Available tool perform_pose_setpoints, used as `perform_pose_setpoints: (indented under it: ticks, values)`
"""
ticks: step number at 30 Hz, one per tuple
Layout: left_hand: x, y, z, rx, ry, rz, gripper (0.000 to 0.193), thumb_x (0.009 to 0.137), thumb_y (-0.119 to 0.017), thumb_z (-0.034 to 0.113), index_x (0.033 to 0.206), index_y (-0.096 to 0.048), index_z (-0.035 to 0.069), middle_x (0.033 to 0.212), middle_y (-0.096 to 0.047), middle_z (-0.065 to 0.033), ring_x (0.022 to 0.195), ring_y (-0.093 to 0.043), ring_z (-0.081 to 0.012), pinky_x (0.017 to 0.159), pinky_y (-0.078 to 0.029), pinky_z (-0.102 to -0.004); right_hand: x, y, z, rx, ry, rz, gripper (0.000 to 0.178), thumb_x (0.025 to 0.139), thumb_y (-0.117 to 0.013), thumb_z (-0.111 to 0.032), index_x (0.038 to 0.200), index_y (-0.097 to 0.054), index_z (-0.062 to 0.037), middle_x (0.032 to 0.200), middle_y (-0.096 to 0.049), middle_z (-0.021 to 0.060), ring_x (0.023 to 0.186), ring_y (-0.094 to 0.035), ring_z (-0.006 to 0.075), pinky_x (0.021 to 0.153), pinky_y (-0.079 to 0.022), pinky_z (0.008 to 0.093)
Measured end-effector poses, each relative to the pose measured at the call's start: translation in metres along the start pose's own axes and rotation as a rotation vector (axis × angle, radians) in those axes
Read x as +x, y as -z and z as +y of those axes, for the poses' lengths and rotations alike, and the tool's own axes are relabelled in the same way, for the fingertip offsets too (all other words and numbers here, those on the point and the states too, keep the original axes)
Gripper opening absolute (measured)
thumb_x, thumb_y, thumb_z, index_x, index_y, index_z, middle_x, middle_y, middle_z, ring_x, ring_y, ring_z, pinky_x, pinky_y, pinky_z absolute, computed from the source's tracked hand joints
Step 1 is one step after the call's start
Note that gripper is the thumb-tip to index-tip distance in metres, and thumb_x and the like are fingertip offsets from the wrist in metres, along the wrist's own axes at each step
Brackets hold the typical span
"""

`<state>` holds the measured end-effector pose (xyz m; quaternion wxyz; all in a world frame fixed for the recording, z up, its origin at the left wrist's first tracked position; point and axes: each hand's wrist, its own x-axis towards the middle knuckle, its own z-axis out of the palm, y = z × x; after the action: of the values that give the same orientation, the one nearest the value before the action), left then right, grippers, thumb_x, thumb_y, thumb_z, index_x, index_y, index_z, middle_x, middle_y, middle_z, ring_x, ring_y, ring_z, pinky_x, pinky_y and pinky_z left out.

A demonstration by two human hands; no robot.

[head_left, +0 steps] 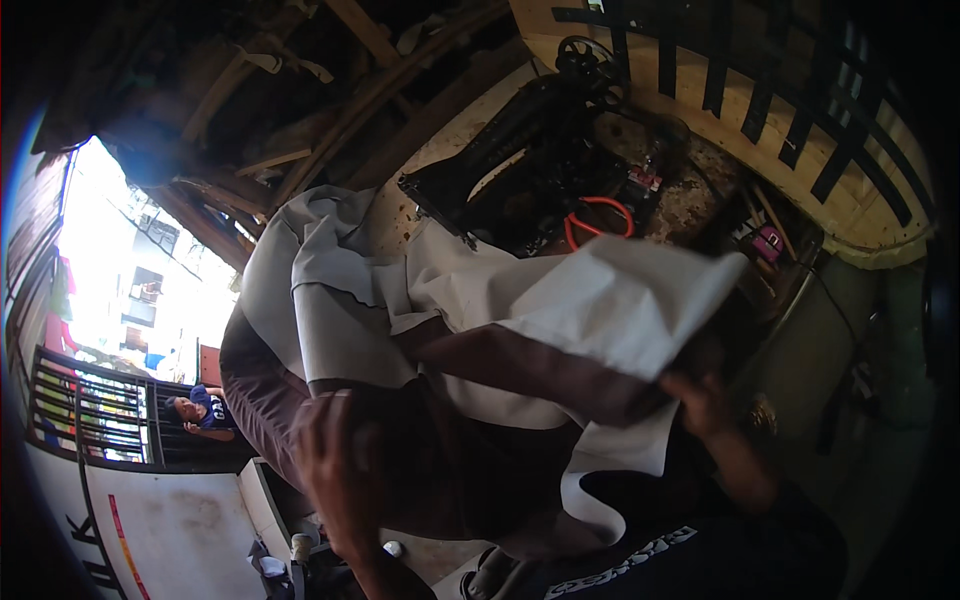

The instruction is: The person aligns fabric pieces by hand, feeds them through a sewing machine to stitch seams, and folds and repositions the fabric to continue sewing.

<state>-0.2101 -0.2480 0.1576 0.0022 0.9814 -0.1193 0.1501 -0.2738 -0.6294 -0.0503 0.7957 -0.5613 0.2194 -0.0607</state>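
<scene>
A large piece of cloth, pale grey [610, 300] on one face and dark brown on the other, spreads in folds across the middle and over my lap. My left hand [340, 465] grips its brown part at the lower left, somewhat smeared by motion. On the right, my right hand [705, 405] pinches a lifted edge, and the raised flap hangs between the hands. Behind the cloth stands a black sewing machine [510, 150] on a worn tabletop [690, 205]. Scissors with orange-red handles [602, 222] lie beside the machine, their blades hidden.
A pink object [768, 243] sits in an open tray or drawer at the right of the table. A wooden panel with dark bars [715, 80] rises behind. Timber pieces [340, 110] crowd the upper left. Near a barred railing [90, 410], another person [200, 412] appears at the left.
</scene>
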Motion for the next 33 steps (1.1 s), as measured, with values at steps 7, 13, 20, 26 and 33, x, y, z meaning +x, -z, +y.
perform_pose_setpoints:
  ticks: [7, 13, 20, 26, 33]
  values:
    - [-0.016, -0.062, 0.055, -0.219, -0.301, -0.512, 0.065, 0.09, -0.062, 0.008, 0.153, -0.053, 0.019, 0.158, -0.049, -0.0096, 0.152, -0.036, -0.0375, 0.12, -0.019, -0.0735, -0.093, -0.085, -0.03, -0.329, 0.3, -1.677, 0.039, 0.098, -0.069, -0.02, 0.134, -0.063, -0.0075, 0.131, -0.068, 0.0105, 0.12, -0.065, 0.0257, 0.107, -0.05, 0.0396]
    - [-0.044, -0.066, -0.014, -0.786, 0.01, -0.13, 0.043, 0.074, -0.071, 0.006, 0.116, -0.079, 0.004, 0.138, -0.067, -0.0216, 0.143, -0.051, -0.0369, 0.115, -0.043, -0.0481, -0.103, -0.109, -0.016, -0.383, 0.252, -1.899, 0.03, 0.101, -0.064, -0.025, 0.121, -0.071, -0.0033, 0.123, -0.072, 0.017, 0.113, -0.07, 0.0301, 0.097, -0.056, 0.0431]
    - [-0.063, -0.085, -0.019, -0.592, 0.087, -0.162, 0.07, 0.082, -0.063, 0.0, 0.151, -0.056, 0.009, 0.162, -0.044, -0.0214, 0.154, -0.036, -0.0358, 0.126, -0.028, -0.0437, 0.008, -0.042, -0.057, -0.562, 0.339, -1.111, 0.029, 0.098, -0.074, -0.025, 0.119, -0.072, -0.0053, 0.108, -0.076, 0.0154, 0.098, -0.074, 0.0231, 0.088, -0.058, 0.0359]
    - [-0.055, -0.156, -0.105, -0.493, 0.193, -0.389, 0.069, 0.091, -0.066, 0.014, 0.157, -0.046, 0.009, 0.165, -0.037, -0.021, 0.155, -0.031, -0.0388, 0.128, -0.024, -0.0458, 0.053, -0.067, 0.019, -0.46, 0.389, -0.261, 0.043, 0.092, -0.081, -0.028, 0.124, -0.061, -0.0065, 0.099, -0.072, 0.0103, 0.093, -0.072, 0.0211, 0.081, -0.056, 0.0358]
    - [-0.037, -0.137, -0.107, -0.576, 0.225, -0.429, 0.074, 0.088, -0.074, 0.03, 0.156, -0.05, 0.014, 0.162, -0.04, -0.0246, 0.155, -0.032, -0.0384, 0.127, -0.027, -0.0471, -0.019, -0.064, 0.116, -0.631, 0.469, -0.276, 0.04, 0.095, -0.076, -0.02, 0.128, -0.059, -0.0047, 0.112, -0.071, 0.0156, 0.106, -0.071, 0.0287, 0.09, -0.055, 0.0416]
